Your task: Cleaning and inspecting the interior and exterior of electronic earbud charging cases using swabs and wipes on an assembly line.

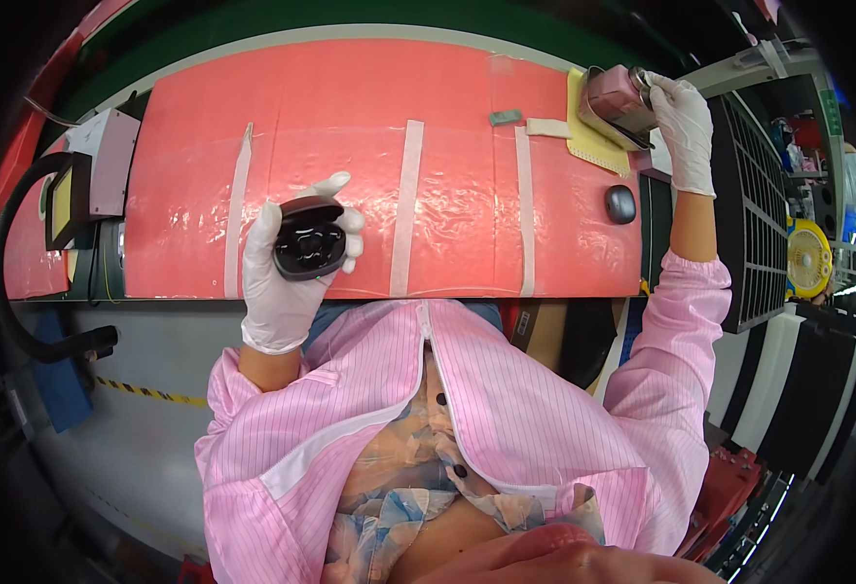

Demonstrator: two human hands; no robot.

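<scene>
My gloved left hand [287, 268] is closed around a glossy black earbud charging case [309, 251]. Its lid is raised, and the dark hollows inside face up. At the far right of the bench, my gloved right hand [683, 127] reaches to a metal-sided holder [598, 125] with a pink block [615, 97] in it. The fingertips pinch together at a small dark, shiny thing beside the block, too small to make out. Under the holder lies a yellow pad [583, 146]. A closed dark case [620, 204] rests on the mat below it.
A pink mat [330, 88] with pale tape strips covers the bench. On it lie a small green block [506, 118] and a cream strip [547, 127]. A grey box [111, 161] and a black flexible hose [9, 243] stand left; a black grille [759, 214] stands right.
</scene>
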